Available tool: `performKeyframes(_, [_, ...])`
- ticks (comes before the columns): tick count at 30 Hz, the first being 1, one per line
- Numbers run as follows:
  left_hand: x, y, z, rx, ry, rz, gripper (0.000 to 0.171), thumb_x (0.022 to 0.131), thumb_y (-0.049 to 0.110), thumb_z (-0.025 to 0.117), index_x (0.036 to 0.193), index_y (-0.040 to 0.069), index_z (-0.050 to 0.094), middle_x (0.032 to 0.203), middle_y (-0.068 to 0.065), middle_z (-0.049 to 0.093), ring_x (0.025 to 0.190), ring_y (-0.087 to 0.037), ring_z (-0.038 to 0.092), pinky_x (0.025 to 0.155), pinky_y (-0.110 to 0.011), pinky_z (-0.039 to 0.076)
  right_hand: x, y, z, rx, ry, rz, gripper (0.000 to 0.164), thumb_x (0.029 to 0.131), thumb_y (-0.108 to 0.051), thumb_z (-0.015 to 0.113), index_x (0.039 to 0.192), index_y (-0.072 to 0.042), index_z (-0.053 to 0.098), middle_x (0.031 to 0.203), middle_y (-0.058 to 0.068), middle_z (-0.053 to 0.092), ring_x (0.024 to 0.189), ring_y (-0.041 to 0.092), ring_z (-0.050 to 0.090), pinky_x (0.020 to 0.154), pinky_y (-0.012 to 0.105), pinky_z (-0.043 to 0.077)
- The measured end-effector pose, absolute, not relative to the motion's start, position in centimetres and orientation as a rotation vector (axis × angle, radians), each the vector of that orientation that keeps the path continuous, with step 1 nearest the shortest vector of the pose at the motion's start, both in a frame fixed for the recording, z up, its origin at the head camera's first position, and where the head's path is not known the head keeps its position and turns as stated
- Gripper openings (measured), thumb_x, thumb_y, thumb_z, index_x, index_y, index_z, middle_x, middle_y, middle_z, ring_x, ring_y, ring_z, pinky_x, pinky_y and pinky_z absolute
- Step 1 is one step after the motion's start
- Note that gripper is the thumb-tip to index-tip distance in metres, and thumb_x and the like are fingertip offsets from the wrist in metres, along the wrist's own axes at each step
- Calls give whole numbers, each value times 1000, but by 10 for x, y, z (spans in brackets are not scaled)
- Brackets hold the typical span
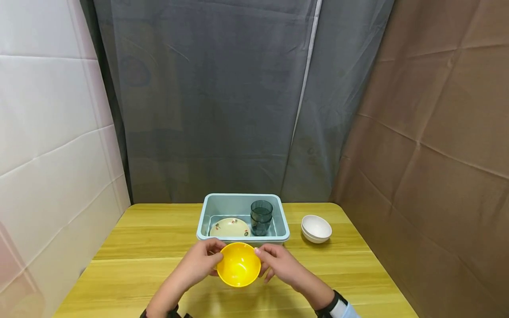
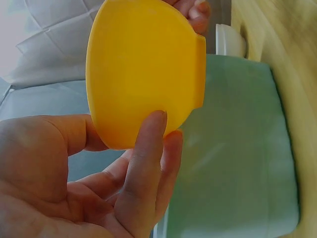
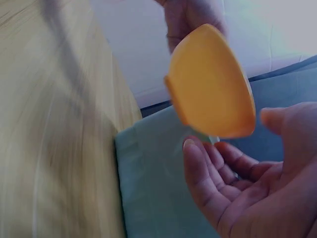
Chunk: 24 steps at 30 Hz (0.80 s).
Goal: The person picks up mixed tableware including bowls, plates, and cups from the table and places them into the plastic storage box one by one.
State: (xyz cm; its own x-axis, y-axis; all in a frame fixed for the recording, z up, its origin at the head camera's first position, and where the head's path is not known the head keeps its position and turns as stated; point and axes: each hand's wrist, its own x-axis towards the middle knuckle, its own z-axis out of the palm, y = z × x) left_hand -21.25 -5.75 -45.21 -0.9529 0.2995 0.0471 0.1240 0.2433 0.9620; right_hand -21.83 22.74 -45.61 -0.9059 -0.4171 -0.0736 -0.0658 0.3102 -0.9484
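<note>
A yellow bowl (image 1: 238,265) is held up over the table in front of the bin, its inside facing the head camera. My left hand (image 1: 200,260) pinches the bowl's left side, thumb at the rim and fingers against the outer wall, as the left wrist view shows. On the other side is my right hand (image 1: 280,265), fingers loosely bent close to the bowl. In the right wrist view a gap shows between the right thumb (image 3: 273,120) and the yellow wall.
Behind the hands stands a pale blue bin (image 1: 242,239) on the wooden table (image 1: 159,247). In it are a flower-patterned plate (image 1: 229,228) and dark stacked glasses (image 1: 261,213). White stacked bowls (image 1: 316,228) sit right of the bin. Cloth curtains (image 1: 214,101) enclose the table.
</note>
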Motion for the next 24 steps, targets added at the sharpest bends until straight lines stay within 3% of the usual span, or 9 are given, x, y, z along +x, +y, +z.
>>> performKeyframes(7, [-220,-66,-430,391,2431,1786,22,99,0,66,119,-2,74,102,-10,69,89,-23,68,68,-46,68,-219,245,-465,-510,2331,-1553,47,122,-35,43,120,2,72,108,13,76,99,36,73,84,52,65])
performKeyframes(16, [-242,-76,-399,352,2566,1723,21,102,1,65,120,-1,75,104,-11,70,88,-25,70,70,-42,68,-212,260,-480,-559,2461,-1441,32,119,-33,54,110,-7,72,103,4,72,97,26,71,81,47,63])
performKeyframes(24, [-281,-78,-386,320,2592,1690,22,105,4,64,123,-3,74,111,-17,73,89,-28,72,74,-41,68,-206,263,-485,-528,2540,-1394,27,116,-31,61,111,-9,73,99,5,72,94,22,69,74,32,57])
